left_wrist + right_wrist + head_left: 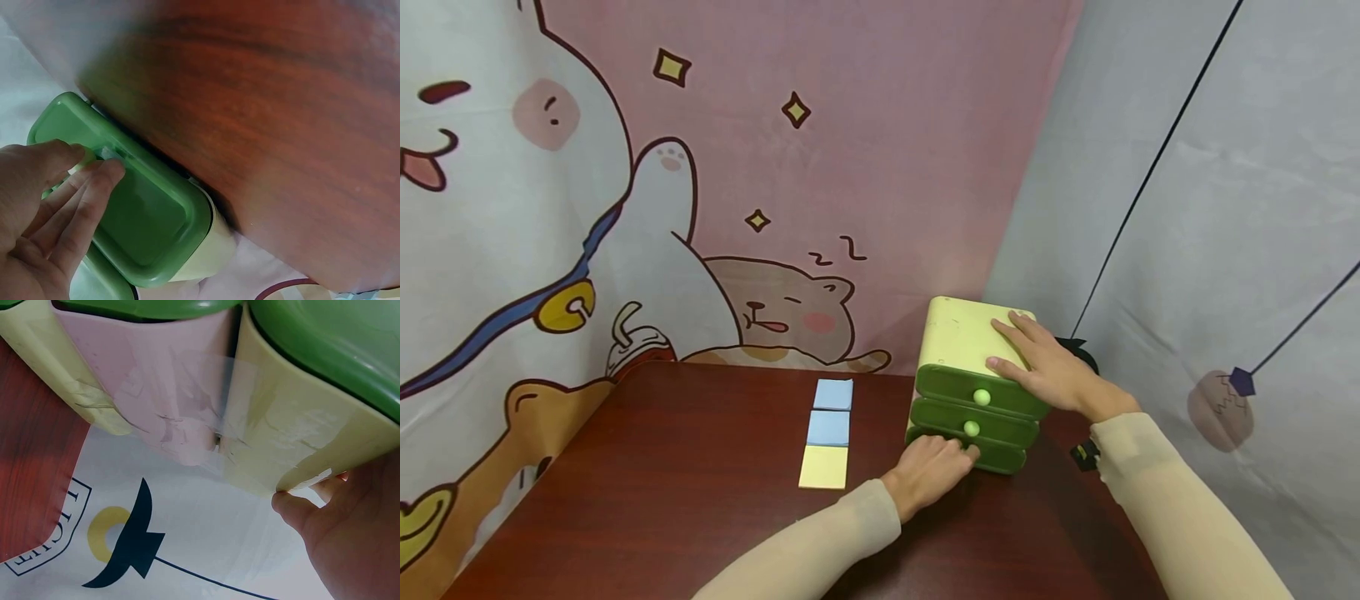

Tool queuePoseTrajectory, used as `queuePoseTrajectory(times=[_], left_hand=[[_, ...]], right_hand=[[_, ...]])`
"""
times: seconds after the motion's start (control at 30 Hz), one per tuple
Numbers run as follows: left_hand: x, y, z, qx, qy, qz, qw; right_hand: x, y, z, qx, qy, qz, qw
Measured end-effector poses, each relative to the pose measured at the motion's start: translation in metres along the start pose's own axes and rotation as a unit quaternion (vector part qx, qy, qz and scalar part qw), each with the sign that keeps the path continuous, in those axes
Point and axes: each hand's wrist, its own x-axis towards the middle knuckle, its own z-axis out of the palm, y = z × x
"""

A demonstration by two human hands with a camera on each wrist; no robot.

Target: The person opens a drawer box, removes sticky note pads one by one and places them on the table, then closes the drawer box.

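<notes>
A small three-tier drawer unit [958, 329] with a pale yellow top and green drawer fronts stands on the right side of the table. My left hand [928, 471] is at its lowest drawer [1000, 458]. In the left wrist view, thumb and fingertips pinch that drawer's pale green knob [83, 161], partly covering it. My right hand [1045, 362] rests on the unit's top with fingers spread. The upper knob [982, 397] and middle knob [972, 428] are untouched. The right wrist view shows the side's yellow and pink sections [169, 375], with clear tape across them.
On the dark red-brown table [700, 467], two blue paper squares [829, 427] and a yellow one [823, 467] lie in a column left of the unit. A printed cartoon curtain [887, 150] hangs behind. A pale curtain [1262, 250] borders the right side.
</notes>
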Motion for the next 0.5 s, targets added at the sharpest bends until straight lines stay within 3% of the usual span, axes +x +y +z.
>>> queuePoseTrajectory(times=[0.33,0.5], left_hand=[[-0.0007,-0.0010,-0.0001,-0.007,0.003,0.000,1.0000],[0.0030,-0.0010,-0.0012,-0.035,-0.008,-0.022,0.9991]], right_hand=[[0.0012,0.0000,-0.0003,-0.001,-0.001,0.001,1.000],[0.0014,0.0003,-0.0007,-0.001,0.002,-0.001,1.000]])
